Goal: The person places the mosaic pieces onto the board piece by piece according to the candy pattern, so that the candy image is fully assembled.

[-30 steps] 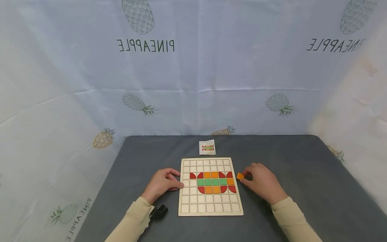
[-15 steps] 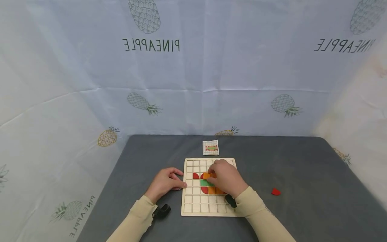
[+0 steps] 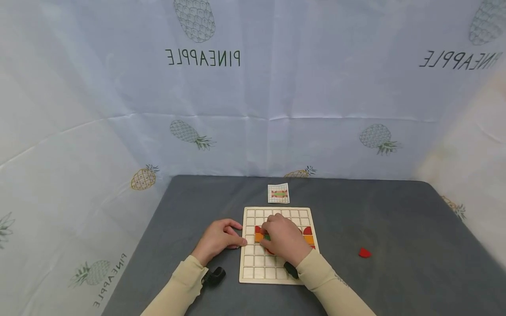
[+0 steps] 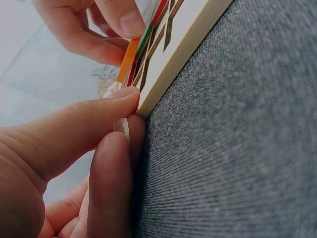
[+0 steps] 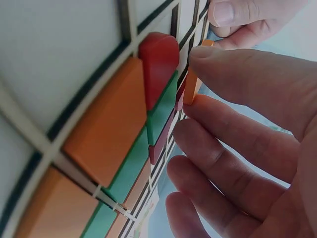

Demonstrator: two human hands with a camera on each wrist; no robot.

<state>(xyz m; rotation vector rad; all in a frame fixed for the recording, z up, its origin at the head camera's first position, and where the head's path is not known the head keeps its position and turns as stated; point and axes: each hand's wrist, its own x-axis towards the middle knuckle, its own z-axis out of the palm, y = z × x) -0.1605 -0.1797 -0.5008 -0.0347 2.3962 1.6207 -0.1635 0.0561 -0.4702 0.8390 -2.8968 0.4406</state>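
Note:
A pale wooden grid board (image 3: pixel 258 273) lies on the dark table, with red, orange and green tiles set in its squares. My left hand (image 3: pixel 218 240) holds the board's left edge, thumb on top and fingers against the side. Between the thumb and index finger of my right hand (image 3: pixel 286 237) is an orange square tile (image 5: pixel 192 82), tilted over the left end of the pattern. Beside it are a red tile (image 5: pixel 159 69) and green tiles (image 5: pixel 162 111) on the board. The right hand hides much of the pattern in the head view.
A loose red tile (image 3: pixel 364 253) lies on the table right of the board. Behind the board stands a small pattern card (image 3: pixel 278 193) with a matching coloured design. Pineapple-print cloth (image 3: pixel 253 87) hangs behind and beside the table.
My right hand has carried the orange tile from right of the board leftward across it to the pattern's left end, uncovering the loose red tile. The left hand stays at the board's edge.

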